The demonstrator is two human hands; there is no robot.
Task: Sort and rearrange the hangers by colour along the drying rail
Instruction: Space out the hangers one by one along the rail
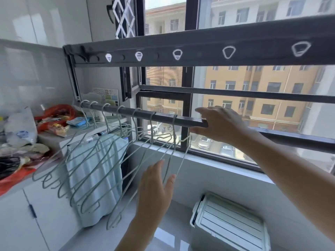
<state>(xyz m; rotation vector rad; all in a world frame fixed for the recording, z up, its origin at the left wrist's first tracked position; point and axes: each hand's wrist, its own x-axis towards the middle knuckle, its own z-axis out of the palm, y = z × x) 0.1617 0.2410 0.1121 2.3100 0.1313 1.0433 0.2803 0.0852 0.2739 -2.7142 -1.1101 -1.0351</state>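
Observation:
Several pale green-grey wire hangers [101, 160] hang by their hooks in a row on the dark drying rail [181, 119], spread from its left end to about the middle. My right hand [220, 122] is curled around the rail just right of the last hanger. Lower down, my left hand [155, 187] is spread open with the palm against the lower wire of the rightmost hangers, its fingers apart and closed on nothing.
A broad dark upper bar [199, 49] with white hook holes runs overhead. A cluttered counter [27, 142] with bags sits at left, above white cabinets. A pale cloth-covered appliance [97, 178] stands behind the hangers. A white lidded bin [228, 223] sits on the floor below the window.

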